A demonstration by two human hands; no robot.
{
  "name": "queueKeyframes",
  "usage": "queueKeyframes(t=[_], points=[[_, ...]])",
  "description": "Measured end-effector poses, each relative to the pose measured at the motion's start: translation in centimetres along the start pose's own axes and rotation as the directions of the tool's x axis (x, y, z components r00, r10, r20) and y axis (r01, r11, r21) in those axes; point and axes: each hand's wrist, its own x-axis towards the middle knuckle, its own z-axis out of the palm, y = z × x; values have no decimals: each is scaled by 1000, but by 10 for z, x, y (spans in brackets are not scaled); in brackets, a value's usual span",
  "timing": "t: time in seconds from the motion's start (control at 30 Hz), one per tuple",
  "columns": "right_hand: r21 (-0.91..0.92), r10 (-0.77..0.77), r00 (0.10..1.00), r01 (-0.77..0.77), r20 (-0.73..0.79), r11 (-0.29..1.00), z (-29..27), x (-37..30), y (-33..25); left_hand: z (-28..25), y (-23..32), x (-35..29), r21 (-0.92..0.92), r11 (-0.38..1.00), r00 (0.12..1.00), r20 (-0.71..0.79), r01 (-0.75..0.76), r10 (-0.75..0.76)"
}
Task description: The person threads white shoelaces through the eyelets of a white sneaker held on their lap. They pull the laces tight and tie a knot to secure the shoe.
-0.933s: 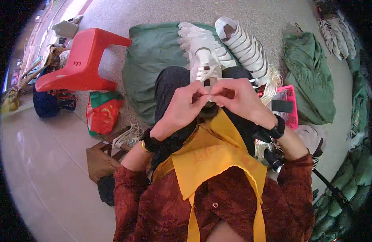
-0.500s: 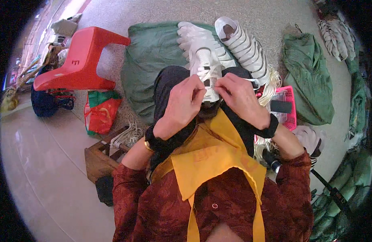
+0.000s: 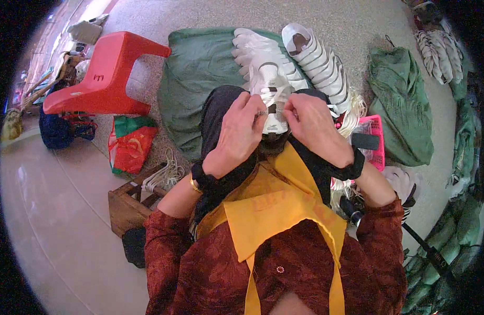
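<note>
Head view, red chair (image 3: 106,73) well left of the white shoe (image 3: 274,97), left hand (image 3: 236,130) at the shoe's left edge, fingers curled, shoe between both hands, right hand (image 3: 316,124) at its right edge, fingers bent inward, cannot tell whether either grips a lace, pink basket (image 3: 379,126) right of the shoe, green sack (image 3: 402,105) farther right.

Smooth plastic seat (image 3: 106,71), cloth apron (image 3: 281,223)

Dk red shirt (image 3: 294,252), yel apron (image 3: 276,220), blk wristbands (image 3: 354,165)
</note>
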Motion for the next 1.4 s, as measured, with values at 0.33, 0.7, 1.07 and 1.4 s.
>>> queueKeyframes(t=[0.33,0.7,1.07,1.4], points=[[-60,43,999,-41,26,997,2,6,-1,2,-2,-1,-41,999,1000,-18,7,-8],[53,96,995,-97,29,994,1,7,1,4,-5,-3,-90,996,999,-29,17,-20],[201,131,991,-130,11,971,8,10,-5,5,-7,-3,-123,992,999,-40,14,-19],[296,251,965,-260,71,919,10,10,-4,8,-7,-5,-147,989,997,-68,25,-35]])
